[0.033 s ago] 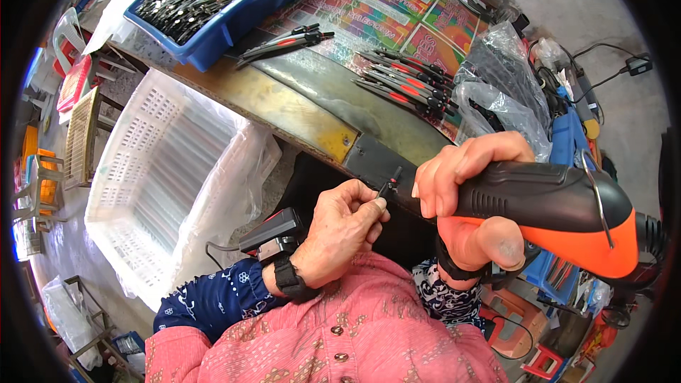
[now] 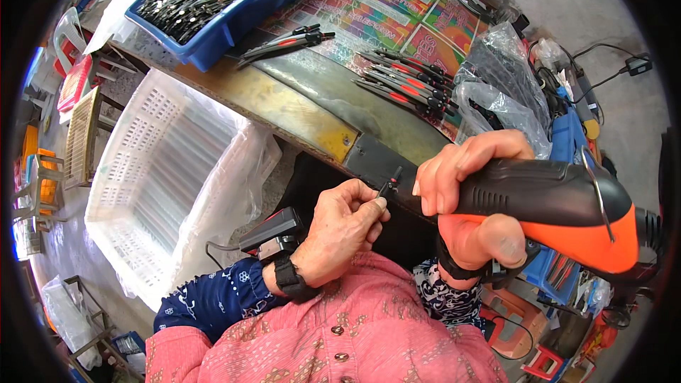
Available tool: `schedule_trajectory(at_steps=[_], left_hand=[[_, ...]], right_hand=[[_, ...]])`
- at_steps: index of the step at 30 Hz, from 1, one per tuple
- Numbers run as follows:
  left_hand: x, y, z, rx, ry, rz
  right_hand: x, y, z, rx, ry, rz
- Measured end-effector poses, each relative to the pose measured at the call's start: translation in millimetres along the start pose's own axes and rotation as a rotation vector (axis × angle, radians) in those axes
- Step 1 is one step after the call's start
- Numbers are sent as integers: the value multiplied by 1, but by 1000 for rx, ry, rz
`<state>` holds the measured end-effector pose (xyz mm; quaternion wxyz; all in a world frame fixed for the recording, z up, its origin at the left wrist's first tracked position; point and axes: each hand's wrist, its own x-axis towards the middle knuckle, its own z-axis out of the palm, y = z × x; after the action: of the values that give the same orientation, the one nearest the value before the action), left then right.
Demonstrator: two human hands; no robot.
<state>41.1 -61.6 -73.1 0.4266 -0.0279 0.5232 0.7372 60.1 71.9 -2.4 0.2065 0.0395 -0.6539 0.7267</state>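
Nothing shifted since the earlier frame; left hand [image 2: 340, 230] pinching a small black part [image 2: 389, 183] at the bench edge [image 2: 333, 143]; right hand [image 2: 461, 191] wrapped tight round the driver [image 2: 560, 213]; tip may slip off, nicking fingertips; farther off, piled tools [image 2: 411, 81], blue tray [image 2: 234, 21].

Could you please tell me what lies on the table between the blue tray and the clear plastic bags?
In the head view, two loose piles of black-and-red tools lie between blue tray and plastic bags.

Worn workbench [image 2: 298, 110], grey concrete floor [image 2: 603, 21], stacked plastic stools [image 2: 39, 177] at left.
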Motion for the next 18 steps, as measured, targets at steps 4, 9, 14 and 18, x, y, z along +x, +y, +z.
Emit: schedule_trajectory(at_steps=[4,9,14,18], left_hand=[[-1,0,0,12,6,-2],[-1,1,0,28,8,7],[-2,2,0,28,6,-5],[0,1,0,28,7,10]], right_hand=[[-1,0,0,4,38,-8],[-3,0,-2,23,-9,-37],[2,2,-3,77,-132,-176],[4,4,-3,80,-141,-202]])
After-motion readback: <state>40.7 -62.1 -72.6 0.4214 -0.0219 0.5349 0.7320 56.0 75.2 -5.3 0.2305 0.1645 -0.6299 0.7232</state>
